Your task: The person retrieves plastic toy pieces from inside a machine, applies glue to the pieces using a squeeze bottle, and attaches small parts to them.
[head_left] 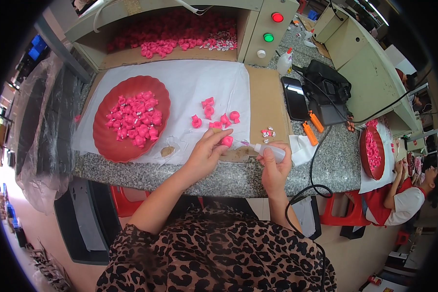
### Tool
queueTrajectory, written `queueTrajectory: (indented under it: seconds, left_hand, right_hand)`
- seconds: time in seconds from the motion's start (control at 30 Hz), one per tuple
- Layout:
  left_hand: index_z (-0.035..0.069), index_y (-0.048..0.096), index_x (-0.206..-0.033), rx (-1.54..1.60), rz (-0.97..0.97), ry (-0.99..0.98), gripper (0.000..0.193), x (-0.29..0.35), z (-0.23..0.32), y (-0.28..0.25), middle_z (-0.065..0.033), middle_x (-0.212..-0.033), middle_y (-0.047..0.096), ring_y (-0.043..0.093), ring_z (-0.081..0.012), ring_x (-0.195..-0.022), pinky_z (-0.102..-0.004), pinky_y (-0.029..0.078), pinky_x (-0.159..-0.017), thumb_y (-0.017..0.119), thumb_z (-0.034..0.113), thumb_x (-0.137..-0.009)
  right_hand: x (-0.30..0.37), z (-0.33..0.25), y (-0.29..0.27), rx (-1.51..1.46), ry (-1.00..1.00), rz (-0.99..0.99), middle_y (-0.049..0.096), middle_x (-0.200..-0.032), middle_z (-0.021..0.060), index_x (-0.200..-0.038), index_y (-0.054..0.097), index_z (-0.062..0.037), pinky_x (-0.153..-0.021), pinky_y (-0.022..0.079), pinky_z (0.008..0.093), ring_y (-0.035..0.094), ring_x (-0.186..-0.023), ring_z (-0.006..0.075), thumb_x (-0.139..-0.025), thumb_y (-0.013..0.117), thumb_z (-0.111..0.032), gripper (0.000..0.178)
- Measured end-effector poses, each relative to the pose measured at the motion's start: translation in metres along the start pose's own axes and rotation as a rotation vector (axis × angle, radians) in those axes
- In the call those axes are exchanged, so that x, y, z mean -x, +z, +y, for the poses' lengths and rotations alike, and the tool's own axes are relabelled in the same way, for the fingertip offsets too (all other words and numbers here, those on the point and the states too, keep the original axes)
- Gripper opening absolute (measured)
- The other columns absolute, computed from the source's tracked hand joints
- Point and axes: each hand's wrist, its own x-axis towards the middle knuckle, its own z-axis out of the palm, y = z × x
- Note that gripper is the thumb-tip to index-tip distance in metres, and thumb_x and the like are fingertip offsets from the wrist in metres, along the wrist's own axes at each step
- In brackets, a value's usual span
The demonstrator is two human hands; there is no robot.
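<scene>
My left hand (203, 153) pinches a small pink molded piece (227, 141) between thumb and fingers, above the near edge of a white sheet (185, 82). In my right hand (277, 171) is a small translucent squeeze bottle (273, 153), tilted so that its thin nozzle (245, 143) points left at the pink piece. Whether the tip touches it I cannot tell. Several loose pink pieces (209, 112) lie on the sheet just beyond my left hand. A red scalloped dish (102, 119) heaped with similar pink pieces stands to the left.
Small white and pink bits (267, 133) lie on cardboard to the right. Beyond them are a phone (295, 99), two orange-handled tools (310, 134), a black bag (321, 80) and a cable. A boxy cabinet (255, 36) full of pink pieces stands behind. Another person (406, 202) sits far right.
</scene>
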Motion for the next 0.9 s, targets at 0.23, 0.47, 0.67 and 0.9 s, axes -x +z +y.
queueTrajectory:
  seconds: [0.23,0.47,0.67,0.9]
  left_hand:
    - [0.002,0.045,-0.114,0.023,-0.166,-0.069,0.034,-0.0027,0.0042,-0.0102,-0.0104,-0.102,0.046,0.05,-0.018,-0.089,-0.0268,0.045,-0.074,0.041,-0.005,-0.081]
    - [0.002,0.046,-0.112,0.023,-0.201,-0.043,0.033,-0.0021,0.0049,-0.0102,-0.0101,-0.101,0.046,0.05,-0.0179,-0.087,-0.0267,0.045,-0.073,0.039,-0.006,-0.081]
    - [0.001,0.046,-0.112,0.028,-0.197,-0.036,0.033,-0.0009,0.0013,-0.0098,-0.0101,-0.099,0.046,0.05,-0.0177,-0.085,-0.0265,0.044,-0.072,0.038,-0.007,-0.081]
    - [0.002,0.046,-0.112,0.019,-0.201,-0.011,0.035,-0.0004,0.002,-0.0094,-0.0109,-0.1,0.046,0.05,-0.0188,-0.088,-0.0271,0.044,-0.074,0.037,-0.008,-0.08]
  right_hand:
    - [-0.0019,0.0025,-0.0024,0.144,-0.04,-0.118,0.044,-0.09,0.0064,-0.091,0.042,-0.0014,-0.06,0.042,0.0213,0.05,-0.068,0.0115,-0.081,0.054,-0.007,0.016]
    - [-0.0033,0.0034,-0.0028,0.213,-0.048,-0.127,0.044,-0.085,0.0071,-0.086,0.043,0.0,-0.064,0.038,0.0217,0.045,-0.072,0.011,-0.079,0.058,-0.009,0.019]
    - [-0.0037,0.0053,-0.0059,0.253,-0.056,-0.134,0.044,-0.085,0.0071,-0.086,0.043,-0.0001,-0.064,0.038,0.0218,0.045,-0.074,0.011,-0.079,0.058,-0.009,0.019]
    - [-0.0039,0.0038,-0.0052,0.269,-0.051,-0.141,0.044,-0.084,0.0076,-0.086,0.043,0.0001,-0.062,0.039,0.0222,0.045,-0.071,0.0114,-0.079,0.059,-0.01,0.02]
